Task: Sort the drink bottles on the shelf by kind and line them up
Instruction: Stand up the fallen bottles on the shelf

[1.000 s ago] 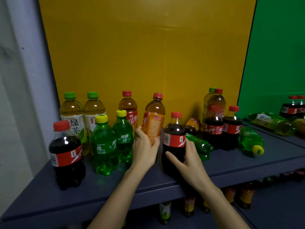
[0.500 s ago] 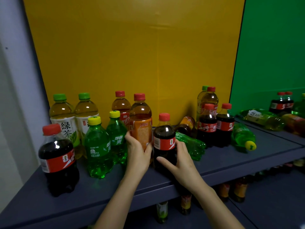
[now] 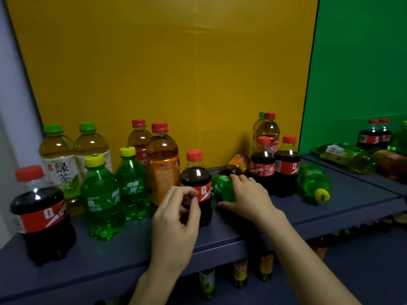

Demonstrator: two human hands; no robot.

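At the far left a cola (image 3: pixel 40 213) stands alone near the shelf (image 3: pixel 343 208) edge, apart from its kind — that one has yet to join the others. Behind it stand two green teas (image 3: pixel 66 159), then two sodas (image 3: pixel 102 194) in green plastic, then two red-capped teas (image 3: pixel 161 164), packed close.

My left hand (image 3: pixel 176 223) hangs loosely curled, the grip on nothing, thumb and fingers just in front of the middle cola (image 3: pixel 197 183). I judge a careless nudge here would tip that cola into the teas just beside it, and they would fall in a row.

My right hand (image 3: pixel 248 197) has its grip closed over the lying soda (image 3: pixel 222 188), fingers across the top, thumb below. The bottle is round and slick; if I pull it out carelessly it may roll from my grip and off the front edge. A tea (image 3: pixel 236 165) lies behind it, apparently touching, and could roll loose — toward the two colas (image 3: pixel 275 168) at right. Another soda (image 3: pixel 312 183) lies near the edge, free to roll.
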